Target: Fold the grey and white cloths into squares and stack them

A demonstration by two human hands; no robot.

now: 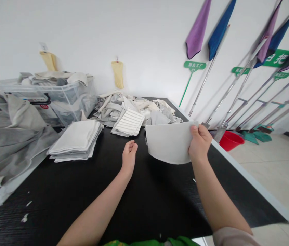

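My right hand (200,141) grips the right edge of a pale grey cloth piece (170,142), which hangs raised over the black table (144,198). To the left of that cloth, my left hand (129,155) is in the air with its fingers curled together; whether anything small is between them is hidden. Beyond my left hand lies a striped folded cloth (128,122), in front of a loose heap of grey and white fabric (159,111). A neat stack of white cloths (75,138) sits left of my left hand.
A clear plastic bin (64,102) full of fabric stands at the back left, with grey cloth (18,136) draped beside it. White scraps (25,218) dot the table's left front. Mops and a red bucket (230,140) stand beyond the right edge.
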